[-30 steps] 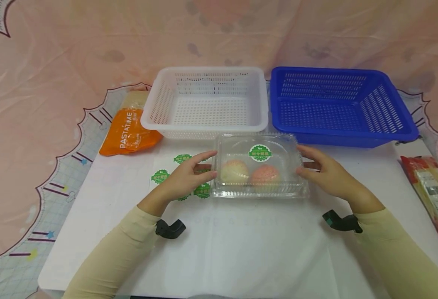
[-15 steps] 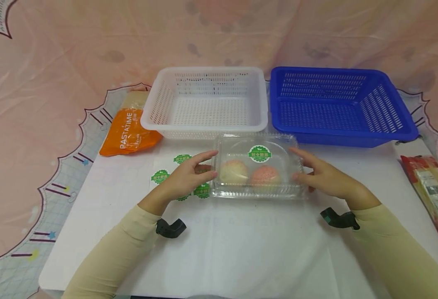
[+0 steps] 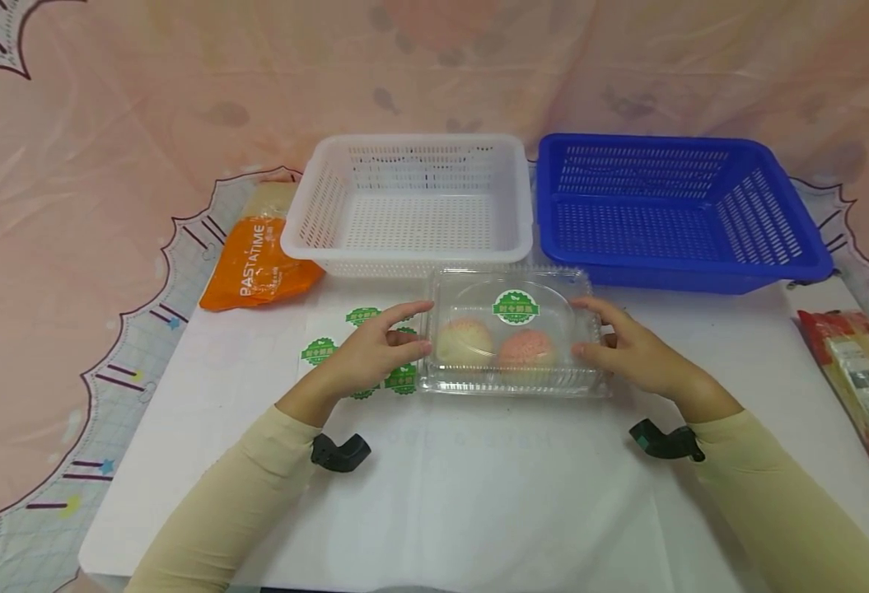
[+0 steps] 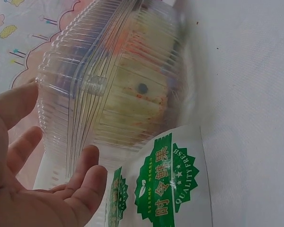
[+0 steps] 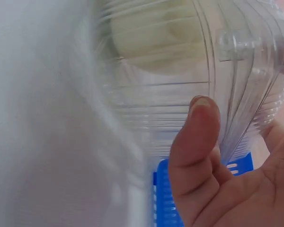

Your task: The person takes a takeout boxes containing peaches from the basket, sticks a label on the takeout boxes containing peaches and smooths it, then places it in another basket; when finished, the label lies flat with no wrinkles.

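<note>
A clear plastic clamshell box (image 3: 553, 288) sits before me, its lid down, with a green round sticker (image 3: 516, 307) on top. Inside are a pale yellow bun (image 3: 465, 342) and a pink bun (image 3: 526, 350), both speckled. At the box's left end is my left hand (image 3: 363, 358), its fingers spread and relaxed, fingertips right at the wall. My right hand (image 3: 645, 354) holds the right end; in the right wrist view its thumb (image 5: 199, 132) lies along the ribbed side below the rim. Under my left hand lies a sheet of green stickers (image 3: 320, 352), partly hidden.
Behind the box stand a white basket (image 3: 404, 255) and a blue basket (image 3: 671, 276), side by side. An orange pasta bag (image 3: 256, 263) lies at the left, by the white basket. A red-edged package (image 3: 860, 379) lies along the table's right edge.
My right hand has shifted left, its fingertips now further in over the box's right edge. The left hand and the box have stayed almost still.
</note>
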{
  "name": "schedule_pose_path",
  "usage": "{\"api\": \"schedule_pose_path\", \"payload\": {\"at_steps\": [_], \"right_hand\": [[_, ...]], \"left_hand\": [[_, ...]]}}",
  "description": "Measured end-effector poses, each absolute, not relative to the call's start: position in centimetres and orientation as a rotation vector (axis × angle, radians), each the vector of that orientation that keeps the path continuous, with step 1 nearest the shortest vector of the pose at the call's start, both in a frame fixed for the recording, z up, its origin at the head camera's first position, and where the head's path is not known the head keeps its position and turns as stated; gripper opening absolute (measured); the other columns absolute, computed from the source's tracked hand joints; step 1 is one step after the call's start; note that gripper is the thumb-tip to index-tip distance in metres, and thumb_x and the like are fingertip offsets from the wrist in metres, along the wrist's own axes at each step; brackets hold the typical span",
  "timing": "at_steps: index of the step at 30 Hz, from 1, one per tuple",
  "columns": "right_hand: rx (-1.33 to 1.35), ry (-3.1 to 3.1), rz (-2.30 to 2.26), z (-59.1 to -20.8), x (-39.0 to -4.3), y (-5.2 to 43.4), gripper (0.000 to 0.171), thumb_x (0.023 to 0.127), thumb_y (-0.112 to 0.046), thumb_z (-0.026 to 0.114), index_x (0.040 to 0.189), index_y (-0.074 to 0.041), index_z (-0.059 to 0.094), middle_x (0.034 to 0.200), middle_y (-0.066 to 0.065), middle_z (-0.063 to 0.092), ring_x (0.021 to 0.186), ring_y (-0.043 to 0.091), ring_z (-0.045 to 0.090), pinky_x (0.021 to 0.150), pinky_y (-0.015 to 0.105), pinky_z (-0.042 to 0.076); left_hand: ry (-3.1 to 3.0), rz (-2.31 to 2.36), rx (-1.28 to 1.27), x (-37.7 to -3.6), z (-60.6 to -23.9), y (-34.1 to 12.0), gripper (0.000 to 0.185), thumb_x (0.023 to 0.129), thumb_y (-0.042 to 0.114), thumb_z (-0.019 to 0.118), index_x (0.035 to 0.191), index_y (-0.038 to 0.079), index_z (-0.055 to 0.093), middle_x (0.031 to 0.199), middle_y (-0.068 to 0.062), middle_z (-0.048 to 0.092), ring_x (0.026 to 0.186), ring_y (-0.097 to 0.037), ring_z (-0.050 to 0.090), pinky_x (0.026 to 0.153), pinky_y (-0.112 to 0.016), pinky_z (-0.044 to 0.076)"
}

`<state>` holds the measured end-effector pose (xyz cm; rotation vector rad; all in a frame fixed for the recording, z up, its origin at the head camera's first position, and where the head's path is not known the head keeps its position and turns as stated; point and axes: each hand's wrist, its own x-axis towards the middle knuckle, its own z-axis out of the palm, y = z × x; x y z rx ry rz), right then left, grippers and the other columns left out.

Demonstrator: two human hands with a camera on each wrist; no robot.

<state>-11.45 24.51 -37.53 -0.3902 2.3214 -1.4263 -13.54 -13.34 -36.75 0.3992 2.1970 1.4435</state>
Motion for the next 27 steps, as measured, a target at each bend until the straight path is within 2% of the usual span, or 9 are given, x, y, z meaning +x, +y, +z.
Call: {"api": "schedule_pose_path", "payload": {"at_steps": [4, 10, 19, 27], "right_hand": [[-0.397, 2.325, -1.438, -37.8, -11.5, 24.4, 0.064, 0.102, -0.018, 0.060, 0.155, -0.014, 0.026, 0.132, 0.026, 0.039, 0.111, 0.043, 0.057, 0.076, 0.041, 0.054], [-0.387, 2.331, -1.476, -38.0, -11.5, 24.3, 0.061, 0.101, -0.015, 0.060, 0.153, -0.012, 0.028, 0.127, 0.026, 0.040, 0.094, 0.034, 0.059, 0.061, 0.035, 0.052], [-0.385, 2.304, -1.610, -38.4, -11.1, 23.8, 0.051, 0.100, -0.006, 0.058, 0.144, -0.006, 0.033, 0.129, 0.026, 0.034, 0.087, 0.032, 0.059, 0.057, 0.037, 0.056], [-0.410, 2.362, -1.632, -38.2, -10.4, 23.7, 0.045, 0.099, -0.003, 0.057, 0.138, -0.004, 0.036, 0.133, 0.026, 0.034, 0.085, 0.034, 0.059, 0.061, 0.035, 0.055]], "left_hand": [[2.194, 1.456, 0.418, -13.6, -36.8, -13.3, 0.063, 0.097, 0.017, 0.068, 0.153, 0.018, 0.041, 0.154, -0.018, 0.037, 0.127, -0.032, 0.054, 0.098, -0.044, 0.050], [2.182, 1.470, 0.419, -13.7, -36.8, -13.3, 0.062, 0.097, 0.016, 0.068, 0.153, 0.017, 0.041, 0.153, -0.021, 0.036, 0.125, -0.032, 0.055, 0.098, -0.044, 0.050], [2.162, 1.479, 0.429, -13.6, -36.9, -13.4, 0.063, 0.097, 0.013, 0.068, 0.153, 0.015, 0.040, 0.153, -0.021, 0.036, 0.120, -0.030, 0.058, 0.095, -0.041, 0.052], [2.159, 1.484, 0.440, -13.4, -36.7, -13.4, 0.064, 0.095, 0.013, 0.070, 0.152, 0.014, 0.041, 0.153, -0.021, 0.037, 0.115, -0.027, 0.061, 0.092, -0.038, 0.053]]}}
